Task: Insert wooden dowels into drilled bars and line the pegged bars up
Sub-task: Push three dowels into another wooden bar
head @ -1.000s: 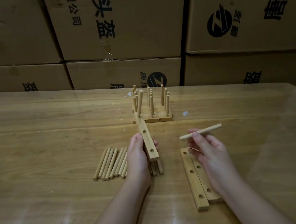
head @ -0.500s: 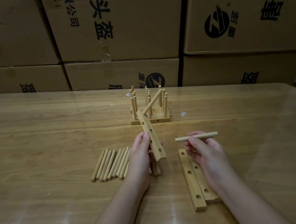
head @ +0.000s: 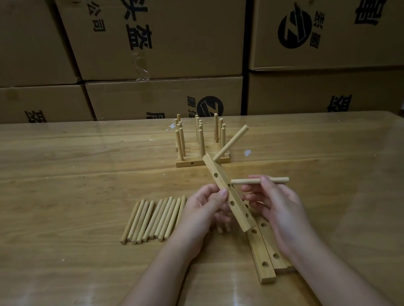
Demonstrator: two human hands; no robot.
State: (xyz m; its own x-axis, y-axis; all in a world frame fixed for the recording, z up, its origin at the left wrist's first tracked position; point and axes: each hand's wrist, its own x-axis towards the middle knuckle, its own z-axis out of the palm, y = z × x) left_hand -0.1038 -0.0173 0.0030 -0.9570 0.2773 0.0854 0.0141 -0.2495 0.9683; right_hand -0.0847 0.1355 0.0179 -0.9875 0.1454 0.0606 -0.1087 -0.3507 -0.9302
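My left hand point(head: 201, 213) grips a drilled wooden bar point(head: 228, 193), held tilted above the table. One dowel point(head: 231, 141) sticks out of the bar's far end, pointing up and right. My right hand point(head: 276, 202) pinches a loose dowel point(head: 259, 180), held level with its left tip close to a hole in the bar's side. A row of loose dowels point(head: 153, 219) lies left of my left hand. Two empty drilled bars point(head: 266, 252) lie side by side under my right wrist. Several pegged bars point(head: 202, 150) stand lined up farther back.
The wooden table point(head: 60, 197) has a glossy cover with glare patches near its front edge. Stacked cardboard boxes point(head: 159, 30) form a wall right behind the table. A few more dowels point(head: 223, 227) lie partly hidden under my left hand.
My left hand has tilted the bar so its inserted dowel swings to the right. My right hand has brought the loose dowel leftward, up against the bar.
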